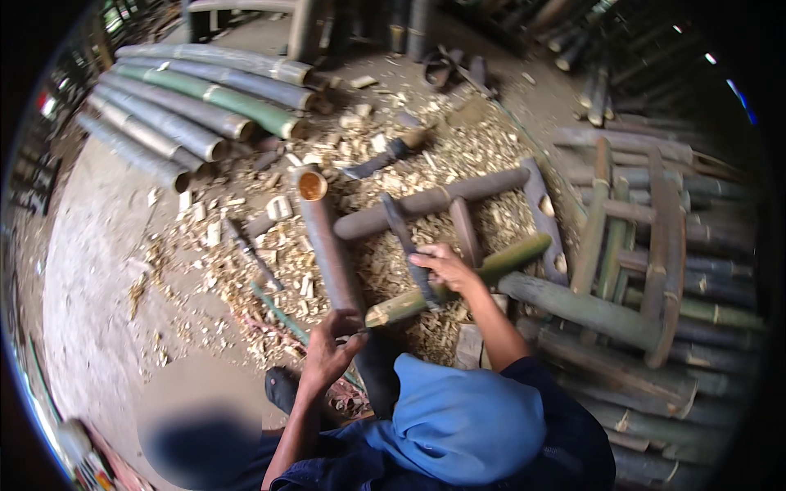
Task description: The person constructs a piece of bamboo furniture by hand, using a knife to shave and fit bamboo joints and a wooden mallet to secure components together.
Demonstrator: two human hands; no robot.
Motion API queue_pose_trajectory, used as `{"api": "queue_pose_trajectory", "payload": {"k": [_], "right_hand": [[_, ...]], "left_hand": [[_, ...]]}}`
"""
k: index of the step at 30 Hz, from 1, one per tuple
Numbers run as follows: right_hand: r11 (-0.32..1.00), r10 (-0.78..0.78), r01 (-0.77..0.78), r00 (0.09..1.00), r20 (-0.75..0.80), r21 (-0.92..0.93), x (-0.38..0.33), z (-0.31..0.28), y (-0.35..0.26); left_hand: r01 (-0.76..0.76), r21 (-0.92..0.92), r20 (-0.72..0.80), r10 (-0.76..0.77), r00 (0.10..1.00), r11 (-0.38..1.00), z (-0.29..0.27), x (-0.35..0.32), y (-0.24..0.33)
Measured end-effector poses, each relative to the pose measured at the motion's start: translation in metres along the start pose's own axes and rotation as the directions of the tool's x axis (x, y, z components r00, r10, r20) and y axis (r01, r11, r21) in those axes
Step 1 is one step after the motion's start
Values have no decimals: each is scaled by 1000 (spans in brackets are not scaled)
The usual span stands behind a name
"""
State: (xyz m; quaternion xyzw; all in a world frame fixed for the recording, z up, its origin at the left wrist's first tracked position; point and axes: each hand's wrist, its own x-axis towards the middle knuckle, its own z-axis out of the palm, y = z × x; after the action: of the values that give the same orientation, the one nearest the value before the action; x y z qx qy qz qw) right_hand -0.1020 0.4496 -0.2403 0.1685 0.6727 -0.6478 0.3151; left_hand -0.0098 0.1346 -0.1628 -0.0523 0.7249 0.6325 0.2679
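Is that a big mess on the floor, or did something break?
Nothing looks broken. Pale wood chips lie scattered across the dirt floor, thickest around the hands. The left hand steadies a green bamboo piece while the right hand holds a dark blade against it. The bamboo poles lie in a tidy stack.

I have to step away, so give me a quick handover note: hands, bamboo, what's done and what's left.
Left hand steadies the near end of the green bamboo piece.
Right hand has its grip on a long dark blade laid across that piece.
The piece leans beside an upright brown bamboo tube.
Done: chips cover the ground.
Left: the green piece is uncut; whole poles wait at the back left.
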Motion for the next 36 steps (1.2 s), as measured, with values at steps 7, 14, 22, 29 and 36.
{"api": "queue_pose_trajectory", "payload": {"k": [7,14,22,29,36], "right_hand": [[884,-460,382,812,-360,-269,-38,90,5],[560,-451,-409,579,-679,-720,-174,24,123],[626,-98,-436,779,-620,-647,-216,55,154],[755,-49,-350,812,-581,-554,-218,50,129],[961,30,-163,862,-506,-221,-222,48,67]], "left_hand": [[156,-218,326,-78,942,963,11,82,28],[-183,-42,81,186,979,982,-118,92,25],[-160,133,146,140,979,978,-172,78,1],[-20,588,56,-16,998,809,-172,87,-24],[-244,703,207,136,969,668,-180,112,-23]]}}
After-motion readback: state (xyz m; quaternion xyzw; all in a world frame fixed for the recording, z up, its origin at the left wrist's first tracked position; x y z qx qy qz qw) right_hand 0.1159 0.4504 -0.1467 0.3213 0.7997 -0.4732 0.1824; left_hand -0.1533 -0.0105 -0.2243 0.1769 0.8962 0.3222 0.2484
